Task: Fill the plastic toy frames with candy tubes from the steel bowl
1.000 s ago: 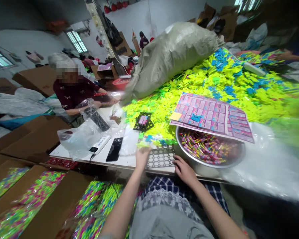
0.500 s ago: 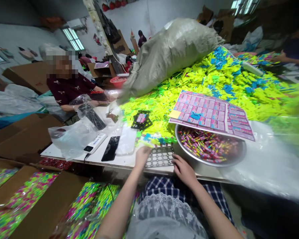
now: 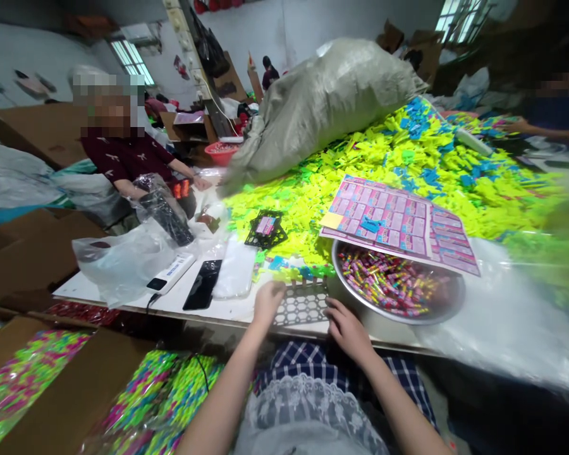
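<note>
A dark, flat grid (image 3: 303,306) with rows of honeycomb-like holes lies at the table's near edge. My left hand (image 3: 267,303) is closed on its left end, fingertips at the upper corner. On the opposite side my right hand (image 3: 347,323) grips the right end with curled fingers. Just right of it stands a metal bowl (image 3: 344,287) of small wrapped candy-like sticks (image 3: 384,281). Printed pink sheets (image 3: 398,218) rest over the bowl's far rim, with a small blue plastic piece (image 3: 370,224) on top. Two black star-shaped grids (image 3: 266,229) lie beyond my left hand.
A heap of yellow and blue plastic pieces (image 3: 313,215) fills the table behind, under a large grey sack (image 3: 332,95). A phone (image 3: 203,284), a white power bank (image 3: 171,275) and plastic bags sit left. Boxes of bright packs stand below. A co-worker (image 3: 128,155) sits across at left.
The view has shifted slightly, with table items at left appearing further left. Both my hands stay at the grid's ends. The co-worker's arm and hand at left have moved.
</note>
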Demonstrator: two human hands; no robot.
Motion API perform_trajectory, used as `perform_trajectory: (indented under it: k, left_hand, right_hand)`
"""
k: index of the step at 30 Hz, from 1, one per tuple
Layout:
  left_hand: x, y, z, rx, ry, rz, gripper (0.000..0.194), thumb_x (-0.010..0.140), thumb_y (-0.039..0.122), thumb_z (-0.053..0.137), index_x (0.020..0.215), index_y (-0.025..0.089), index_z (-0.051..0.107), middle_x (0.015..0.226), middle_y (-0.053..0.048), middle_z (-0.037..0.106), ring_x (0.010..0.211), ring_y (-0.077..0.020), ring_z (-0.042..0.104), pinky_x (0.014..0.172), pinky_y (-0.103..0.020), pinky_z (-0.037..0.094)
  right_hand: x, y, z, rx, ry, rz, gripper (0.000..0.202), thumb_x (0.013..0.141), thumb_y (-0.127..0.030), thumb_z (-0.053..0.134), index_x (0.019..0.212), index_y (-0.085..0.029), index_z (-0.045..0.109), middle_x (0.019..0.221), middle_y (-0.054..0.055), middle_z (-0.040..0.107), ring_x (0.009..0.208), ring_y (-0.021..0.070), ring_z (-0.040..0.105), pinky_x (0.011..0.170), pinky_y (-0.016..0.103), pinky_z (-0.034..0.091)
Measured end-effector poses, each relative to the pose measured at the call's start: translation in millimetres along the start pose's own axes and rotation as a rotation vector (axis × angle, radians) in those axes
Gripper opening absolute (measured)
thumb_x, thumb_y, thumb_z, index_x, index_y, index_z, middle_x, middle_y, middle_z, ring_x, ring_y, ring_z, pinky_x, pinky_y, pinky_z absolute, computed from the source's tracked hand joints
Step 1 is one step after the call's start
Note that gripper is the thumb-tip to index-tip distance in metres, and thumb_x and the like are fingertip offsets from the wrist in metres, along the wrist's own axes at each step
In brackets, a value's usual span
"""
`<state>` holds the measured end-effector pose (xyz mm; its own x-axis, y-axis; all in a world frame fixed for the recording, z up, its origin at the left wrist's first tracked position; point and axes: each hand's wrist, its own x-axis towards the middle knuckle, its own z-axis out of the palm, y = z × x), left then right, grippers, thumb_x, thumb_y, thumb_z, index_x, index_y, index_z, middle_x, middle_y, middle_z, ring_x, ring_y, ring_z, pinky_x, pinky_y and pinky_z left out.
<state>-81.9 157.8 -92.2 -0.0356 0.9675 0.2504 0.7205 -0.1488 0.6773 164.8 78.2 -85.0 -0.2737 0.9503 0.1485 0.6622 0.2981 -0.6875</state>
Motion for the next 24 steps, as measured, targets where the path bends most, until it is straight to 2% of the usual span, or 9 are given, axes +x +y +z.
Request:
perform_trajectory:
  k: [7,10,15,18,21,24]
  left_hand:
    - [1,-8,2.8,0.092,-0.026,0.053,0.017,0.078,0.027,0.052,0.087,0.016,0.061,0.087,-0.006,0.066,0.084,-0.0180,0.060,0.076,-0.029,0.046]
    - [3,-8,-9.9,0.191,-0.033,0.081,0.019,0.074,0.027,0.056,0.089,0.016,0.061,0.089,-0.006,0.065,0.089,-0.0201,0.058,0.081,-0.031,0.044]
    - [16,-5,-40.5,0.428,0.083,-0.013,0.037,0.079,0.027,0.047,0.114,0.015,0.051,0.109,-0.013,0.056,0.106,-0.0291,0.046,0.090,-0.043,0.035]
    - [33,-3,-48.4,0.538,0.076,-0.094,0.035,0.076,0.024,0.050,0.108,0.012,0.054,0.105,-0.018,0.055,0.106,-0.0330,0.045,0.090,-0.046,0.032]
    - [49,-4,-50.7,0.578,0.002,-0.161,0.025,0.074,0.020,0.051,0.094,0.008,0.059,0.094,-0.019,0.059,0.094,-0.0319,0.053,0.081,-0.041,0.038]
    - [57,-5,-55.5,0.561,-0.055,-0.203,0.022,0.074,0.021,0.051,0.089,0.008,0.061,0.090,-0.019,0.061,0.086,-0.0300,0.057,0.072,-0.036,0.040]
  right_hand:
    - [1,-3,1,0.010,-0.004,0.007,0.034,0.077,-0.011,0.039,0.104,-0.020,0.058,0.133,0.006,0.043,0.118,0.0195,0.045,0.096,0.032,0.040]
    - [0,0,5,0.014,0.005,0.002,0.035,0.077,-0.011,0.038,0.106,-0.020,0.057,0.133,0.006,0.043,0.119,0.0188,0.044,0.097,0.032,0.039]
    - [1,4,11,-0.002,0.020,-0.013,0.036,0.076,-0.011,0.038,0.106,-0.021,0.056,0.133,0.006,0.043,0.120,0.0184,0.043,0.099,0.032,0.037]
    - [2,3,11,-0.020,0.029,-0.011,0.036,0.075,-0.010,0.038,0.104,-0.020,0.056,0.133,0.006,0.043,0.120,0.0185,0.042,0.100,0.032,0.036]
    - [2,1,10,-0.022,0.026,-0.010,0.037,0.075,-0.010,0.038,0.105,-0.020,0.056,0.134,0.005,0.042,0.121,0.0181,0.042,0.100,0.032,0.035]
    - [2,0,9,-0.020,0.027,-0.002,0.036,0.074,-0.010,0.037,0.103,-0.021,0.057,0.134,0.004,0.042,0.120,0.0177,0.042,0.099,0.031,0.036]
